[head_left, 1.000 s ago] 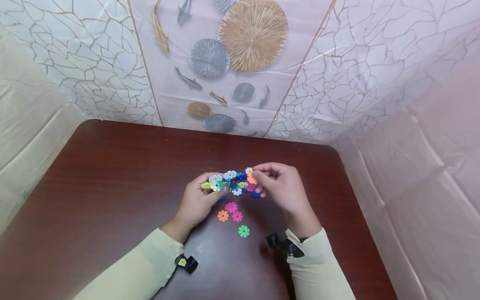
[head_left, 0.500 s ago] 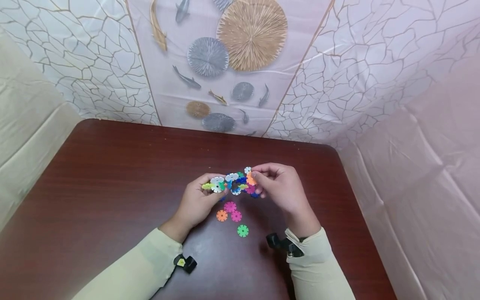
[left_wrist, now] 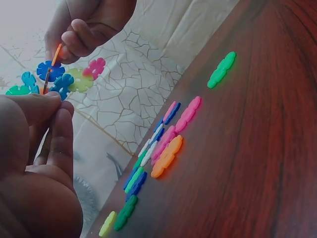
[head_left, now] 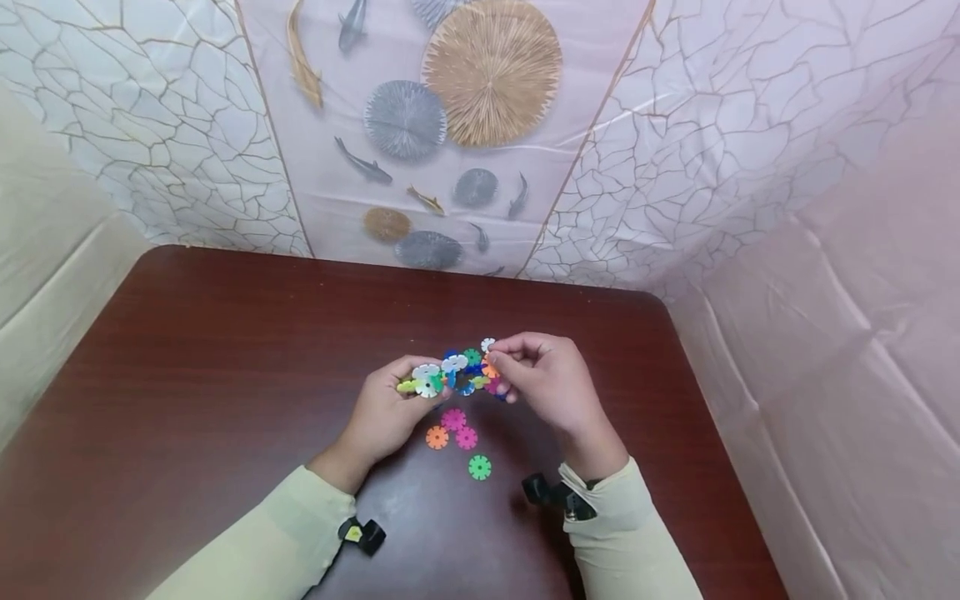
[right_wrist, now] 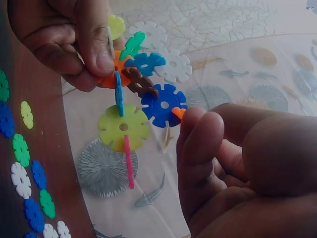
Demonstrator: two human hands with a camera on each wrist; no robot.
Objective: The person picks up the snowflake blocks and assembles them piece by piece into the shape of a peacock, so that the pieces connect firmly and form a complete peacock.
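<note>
Both hands are raised over the table at a chain of notched plastic snowflake discs slotted into one another. My left hand pinches the chain at its left part, thumb and fingers around an orange disc in the right wrist view. White, green, brown and blue discs branch off there, and a yellow disc hangs below with a pink disc set edge-on in it. With thumb and fingertips, my right hand pinches another orange disc, mostly hidden by the fingers. Its edge meets the rim of a dark blue disc.
On the dark red table, just under the hands, lie loose discs: a green disc, an orange disc and two pink ones. Several more in white, blue, green and yellow lie beyond. Cloth-covered walls stand behind and at both sides.
The head view has shifted slightly, moving the whole scene a little left and down in it. Both hands keep their hold on the discs with little visible movement.
</note>
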